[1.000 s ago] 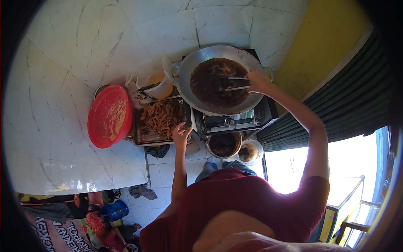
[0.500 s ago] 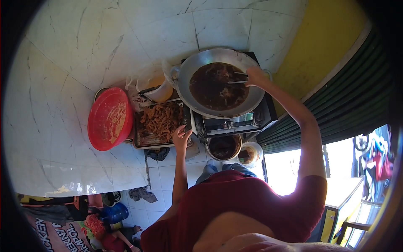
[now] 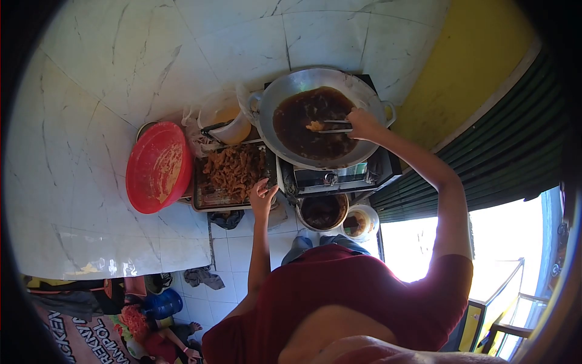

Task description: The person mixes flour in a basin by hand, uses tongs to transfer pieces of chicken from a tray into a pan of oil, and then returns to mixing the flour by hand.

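My right hand (image 3: 364, 125) is closed round metal tongs (image 3: 335, 127) over the wok (image 3: 267, 128). Between the tips of the tongs is a golden-brown fried piece (image 3: 314, 126), above the dark oil (image 3: 297, 115). Down and to the left, my left hand (image 3: 262, 191) has its fingers curled but apart, with nothing in them. It is at the front right corner of a metal tray (image 3: 205, 206), on which a heap of brown fried pieces (image 3: 227, 173) lies.
A red basin (image 3: 140, 176) with batter smears stands left of the tray. Behind the tray is a tub of yellowish liquid (image 3: 233, 130). The wok sits on a stove (image 3: 382, 167); a pot of dark liquid (image 3: 323, 213) and a white bucket (image 3: 367, 221) are below. Another person (image 3: 163, 346) is at lower left.
My right hand has shifted left and toward me, and the tongs now hold a fried piece over the oil. My left hand has stayed almost where it was.
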Available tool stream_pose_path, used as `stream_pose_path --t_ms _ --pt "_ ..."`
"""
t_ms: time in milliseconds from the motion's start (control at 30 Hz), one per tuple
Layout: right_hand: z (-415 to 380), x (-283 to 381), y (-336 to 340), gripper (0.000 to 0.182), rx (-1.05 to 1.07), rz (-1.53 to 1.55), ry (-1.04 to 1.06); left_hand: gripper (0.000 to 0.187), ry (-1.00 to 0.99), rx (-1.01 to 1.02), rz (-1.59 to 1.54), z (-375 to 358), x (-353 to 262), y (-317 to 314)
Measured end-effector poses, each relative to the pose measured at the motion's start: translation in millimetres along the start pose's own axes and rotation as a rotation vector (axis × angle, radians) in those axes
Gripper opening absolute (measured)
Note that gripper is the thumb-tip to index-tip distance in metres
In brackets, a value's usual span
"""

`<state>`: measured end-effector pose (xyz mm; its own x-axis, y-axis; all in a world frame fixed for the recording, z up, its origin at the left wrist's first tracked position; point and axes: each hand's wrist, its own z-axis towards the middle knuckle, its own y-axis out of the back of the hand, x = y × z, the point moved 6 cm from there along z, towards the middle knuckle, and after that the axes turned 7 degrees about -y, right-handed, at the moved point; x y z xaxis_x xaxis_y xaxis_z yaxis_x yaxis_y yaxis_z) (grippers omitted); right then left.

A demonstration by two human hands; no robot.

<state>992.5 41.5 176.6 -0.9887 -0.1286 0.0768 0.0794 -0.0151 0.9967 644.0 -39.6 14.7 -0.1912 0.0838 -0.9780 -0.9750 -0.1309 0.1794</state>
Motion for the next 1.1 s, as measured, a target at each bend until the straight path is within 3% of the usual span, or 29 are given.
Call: stream_pose_path --t_ms 267,367,667,767,1100 --pt "-29.9 7.7 11.1 0.033 0.03 -0.009 0.044 0.041 -0.028 -0.005 -0.01 -0.1 -5.4 -0.3" --pt "-38.7 7.0 20.1 0.043 0.101 -0.015 0.031 0.041 -0.011 0.002 0.016 0.6 -5.4 0.1" --pt "-51.5 -10.8 35.7 0.04 0.156 -0.139 -0.087 0.043 -0.047 0.01 -0.005 1.8 -0.3 -0.2" --pt "-47.9 -19.8 36.6 0.027 0.029 -0.147 -0.062 0.044 -0.032 0.016 0.004 2.0 1.6 -0.1" --pt "1.4 -44.7 18.1 0.029 -0.033 -0.216 -0.124 0.045 -0.004 0.018 0.003 1.8 3.3 0.2"
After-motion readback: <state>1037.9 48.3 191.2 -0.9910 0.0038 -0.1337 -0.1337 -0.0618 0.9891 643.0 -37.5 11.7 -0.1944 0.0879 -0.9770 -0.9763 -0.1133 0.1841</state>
